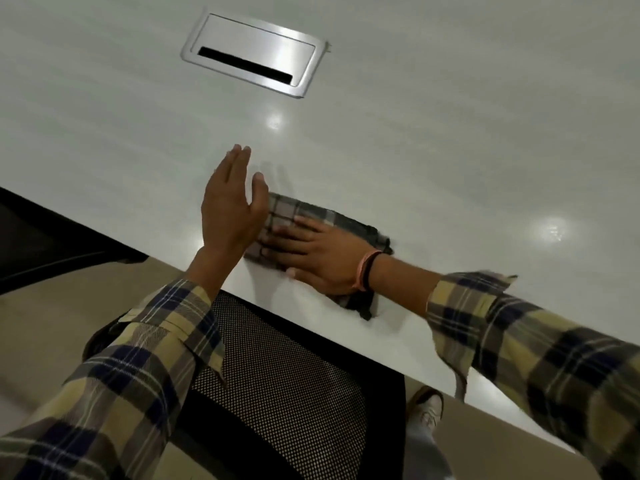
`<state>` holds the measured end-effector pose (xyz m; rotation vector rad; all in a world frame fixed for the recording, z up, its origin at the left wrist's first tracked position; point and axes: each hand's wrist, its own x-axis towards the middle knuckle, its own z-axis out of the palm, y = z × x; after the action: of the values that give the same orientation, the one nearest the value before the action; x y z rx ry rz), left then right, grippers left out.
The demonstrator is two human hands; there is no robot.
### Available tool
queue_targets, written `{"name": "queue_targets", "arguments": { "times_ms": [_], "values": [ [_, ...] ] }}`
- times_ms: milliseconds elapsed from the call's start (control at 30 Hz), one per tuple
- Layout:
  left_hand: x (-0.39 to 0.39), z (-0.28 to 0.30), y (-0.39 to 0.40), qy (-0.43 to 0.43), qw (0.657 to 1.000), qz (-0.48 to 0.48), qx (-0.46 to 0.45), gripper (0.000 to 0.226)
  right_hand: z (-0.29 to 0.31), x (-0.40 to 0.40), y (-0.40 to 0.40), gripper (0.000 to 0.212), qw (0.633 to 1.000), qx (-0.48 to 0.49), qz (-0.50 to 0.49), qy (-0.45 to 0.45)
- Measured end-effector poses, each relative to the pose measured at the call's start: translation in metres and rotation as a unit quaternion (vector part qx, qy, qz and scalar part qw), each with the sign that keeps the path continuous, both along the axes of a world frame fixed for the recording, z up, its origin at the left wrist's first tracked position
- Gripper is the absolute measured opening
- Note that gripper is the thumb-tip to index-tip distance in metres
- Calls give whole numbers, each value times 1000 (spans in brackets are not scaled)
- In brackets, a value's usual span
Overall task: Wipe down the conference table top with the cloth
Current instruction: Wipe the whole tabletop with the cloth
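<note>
A glossy white table fills most of the frame, a metal cable hatch at upper left. At centre, the right hand presses flat, fingers spread, on the checked cloth near the table edge. The left hand hovers, fingers straight. A mesh chair sits below on a tan floor.

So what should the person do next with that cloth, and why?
Probably slide the right hand, pressed flat on the checked cloth, away from the near edge toward the metal cable hatch: the cloth sits at the table top rim, with wide surface beyond. The left hand hovers open.
</note>
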<state>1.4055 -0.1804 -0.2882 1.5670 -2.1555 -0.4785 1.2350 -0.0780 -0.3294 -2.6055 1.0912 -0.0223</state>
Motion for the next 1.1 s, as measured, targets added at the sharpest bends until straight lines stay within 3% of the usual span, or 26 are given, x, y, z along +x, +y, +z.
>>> {"name": "queue_targets", "arguments": {
  "times_ms": [67,133,200,267,400,467,533,600,667,767,867,1000,1100],
  "values": [
    [6,1,-4,-1,1000,-3,0,51,1,-18,-35,51,1000,-8,-9,10],
    [9,4,-9,2,1000,-3,-5,49,4,-50,-86,54,989,-26,-145,16],
    [12,8,-10,16,1000,-4,-12,48,9,-73,-124,56,950,-18,-310,43],
    [13,11,-13,44,998,0,-43,45,13,-52,-132,59,929,-21,-364,65],
    [12,15,-19,91,992,-2,-84,39,9,55,-78,57,986,-43,-159,36],
    [7,19,-23,95,992,-3,-79,39,19,80,-65,50,997,-22,-75,26],
    [2,22,-22,96,993,-4,-71,39,22,72,-73,48,999,13,-42,27],
    [-8,22,-17,101,992,-12,-72,39,21,33,-89,49,994,-7,-107,22],
    [-21,19,-7,109,991,-27,-75,38,15,-35,-100,55,956,-11,-291,22],
    [-48,8,12,114,990,-66,-58,39,4,-146,-69,60,862,-5,-506,30],
    [-86,-2,37,120,987,-108,-29,41,-4,-203,8,62,796,1,-605,25],
    [-163,-4,94,106,973,-206,-14,41,-2,-223,133,60,712,10,-702,17],
    [-222,-3,144,101,957,-270,-22,41,3,-207,226,60,700,23,-713,18]
  ]
}}
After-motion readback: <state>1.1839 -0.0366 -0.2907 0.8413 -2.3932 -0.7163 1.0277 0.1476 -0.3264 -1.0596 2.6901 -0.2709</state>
